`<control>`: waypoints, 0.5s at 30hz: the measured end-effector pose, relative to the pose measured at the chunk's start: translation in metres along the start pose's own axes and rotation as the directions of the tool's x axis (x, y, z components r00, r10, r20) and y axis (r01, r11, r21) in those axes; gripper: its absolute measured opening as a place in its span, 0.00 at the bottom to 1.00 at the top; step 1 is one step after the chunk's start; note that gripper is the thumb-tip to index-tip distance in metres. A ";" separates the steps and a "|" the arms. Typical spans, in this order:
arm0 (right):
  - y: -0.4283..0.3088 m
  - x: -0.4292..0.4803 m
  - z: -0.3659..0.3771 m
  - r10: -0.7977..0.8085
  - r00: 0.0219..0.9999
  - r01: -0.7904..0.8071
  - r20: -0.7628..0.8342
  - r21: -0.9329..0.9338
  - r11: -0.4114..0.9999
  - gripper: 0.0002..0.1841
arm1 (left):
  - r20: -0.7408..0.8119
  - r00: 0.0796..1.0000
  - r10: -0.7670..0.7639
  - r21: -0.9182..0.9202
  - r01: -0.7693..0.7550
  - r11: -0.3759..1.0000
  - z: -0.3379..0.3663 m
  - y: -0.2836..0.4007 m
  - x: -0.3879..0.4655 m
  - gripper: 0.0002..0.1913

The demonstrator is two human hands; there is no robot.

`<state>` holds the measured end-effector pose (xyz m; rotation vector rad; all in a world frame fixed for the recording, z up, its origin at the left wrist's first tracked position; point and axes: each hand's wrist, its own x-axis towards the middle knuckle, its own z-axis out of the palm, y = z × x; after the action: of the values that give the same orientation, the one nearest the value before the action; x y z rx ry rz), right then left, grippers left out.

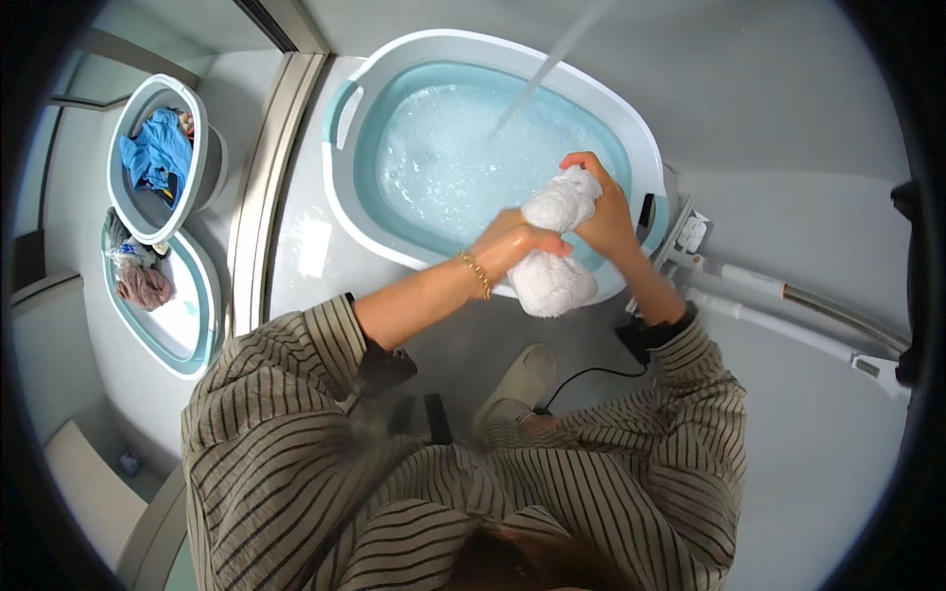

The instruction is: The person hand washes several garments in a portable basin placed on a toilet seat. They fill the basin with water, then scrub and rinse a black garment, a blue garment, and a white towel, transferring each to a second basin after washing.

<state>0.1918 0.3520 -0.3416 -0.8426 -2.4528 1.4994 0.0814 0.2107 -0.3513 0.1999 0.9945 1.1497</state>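
A bunched white cloth (554, 283) is in both hands, over the near rim of a large white and teal plastic tub (347, 199). My left hand (517, 240), with a gold bracelet at its wrist, grips the cloth around its middle, so that it bulges on both sides. My right hand (602, 210) holds the cloth's upper end, fingers curled over it. Sudsy water (451, 162) lies in the tub, and a stream of water (547, 66) falls into it from above.
At the left, beyond a metal door track (259, 199), a grey-white basin (199, 170) holds blue clothing (159, 148). Beside it, a teal-rimmed tub (211, 310) holds a brown cloth (144, 287). White-handled cleaning tools (768, 325) lean at the right. A black cord (599, 371) runs near my foot.
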 end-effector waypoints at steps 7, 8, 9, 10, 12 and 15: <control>-0.025 -0.010 -0.056 0.397 0.860 -0.507 0.322 0.631 0.587 0.42 | -0.014 0.851 0.525 0.904 -0.214 0.370 0.006 0.003 -0.004 0.25; -0.025 -0.010 -0.049 0.472 0.840 -0.536 0.268 0.545 0.645 0.42 | 0.003 0.827 0.562 0.914 -0.230 0.334 0.008 0.002 -0.005 0.22; -0.024 -0.011 -0.041 0.536 0.811 -0.581 0.235 0.437 0.687 0.41 | 0.023 0.803 0.595 0.926 -0.241 0.289 0.009 0.001 -0.006 0.22; -0.024 -0.011 -0.035 0.596 0.770 -0.629 0.228 0.429 0.649 0.37 | 0.054 0.781 0.623 0.935 -0.259 0.244 0.009 0.000 -0.008 0.22; -0.026 -0.020 -0.026 0.627 0.731 -0.661 0.269 0.507 0.554 0.35 | 0.133 0.717 0.685 0.941 -0.309 0.140 0.008 -0.002 -0.011 0.23; -0.031 -0.037 -0.018 0.632 0.713 -0.658 0.304 0.601 0.454 0.27 | 0.250 0.622 0.743 0.920 -0.392 0.019 0.003 -0.003 -0.015 0.25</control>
<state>0.2180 0.3360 -0.3005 -1.6532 -1.3263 2.4279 0.0849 0.1983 -0.3427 1.6388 1.9439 1.1741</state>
